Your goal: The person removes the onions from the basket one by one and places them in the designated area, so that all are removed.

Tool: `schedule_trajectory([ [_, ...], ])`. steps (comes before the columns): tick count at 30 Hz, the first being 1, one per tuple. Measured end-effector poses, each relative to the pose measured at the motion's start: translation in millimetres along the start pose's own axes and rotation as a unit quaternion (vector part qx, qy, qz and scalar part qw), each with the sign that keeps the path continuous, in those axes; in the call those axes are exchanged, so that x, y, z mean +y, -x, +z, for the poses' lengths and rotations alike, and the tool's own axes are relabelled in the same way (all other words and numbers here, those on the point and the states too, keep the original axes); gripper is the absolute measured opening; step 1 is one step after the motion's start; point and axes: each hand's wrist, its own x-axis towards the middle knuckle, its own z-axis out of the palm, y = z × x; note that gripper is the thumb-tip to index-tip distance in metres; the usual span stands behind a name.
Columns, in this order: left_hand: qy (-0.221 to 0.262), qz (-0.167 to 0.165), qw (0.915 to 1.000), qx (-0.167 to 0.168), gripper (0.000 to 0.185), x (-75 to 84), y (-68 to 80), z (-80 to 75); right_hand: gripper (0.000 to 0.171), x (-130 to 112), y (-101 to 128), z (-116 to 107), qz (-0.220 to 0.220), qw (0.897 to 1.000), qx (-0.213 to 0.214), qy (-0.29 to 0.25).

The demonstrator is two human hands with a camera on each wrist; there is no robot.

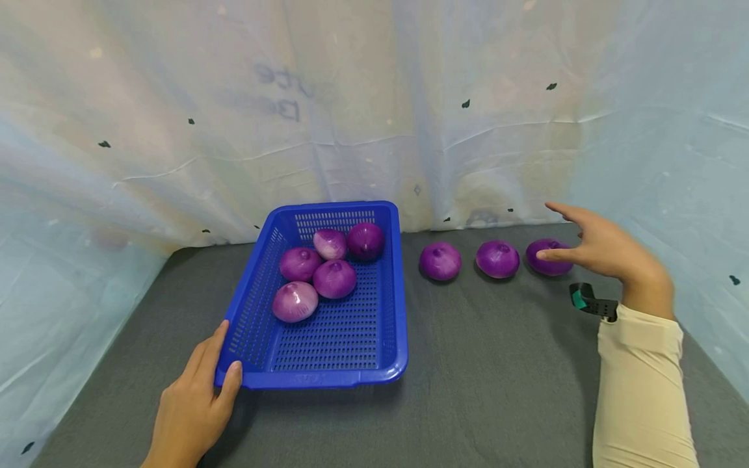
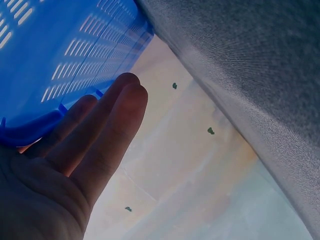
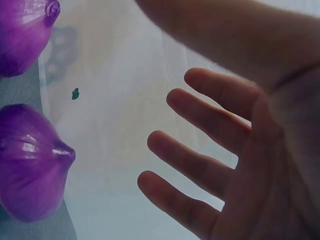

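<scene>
Hovering by the end onion, work seemingly unfinished

This onion lay on the grey table, in one row with two other onions; perhaps these three were left to do. Five onions were inside the blue basket, probably done. The right hand, fingers wide, held nothing. The left hand, fingers nearly straight, touched the basket's near left corner.
</scene>
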Motion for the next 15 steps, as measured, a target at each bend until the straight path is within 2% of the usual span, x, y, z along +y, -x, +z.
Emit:
schedule_trajectory([
  [8, 0.003, 0.001, 1.0, 0.0, 0.063, -0.1, -0.7, 0.5, 0.101, -13, -1, 3, -0.03, 0.999, -0.003, -0.012],
  [15, 0.002, 0.001, 1.0, 0.002, 0.063, -0.9, 0.0, 0.6, 0.098, -24, -3, 6, -0.042, 0.999, -0.004, -0.002],
])
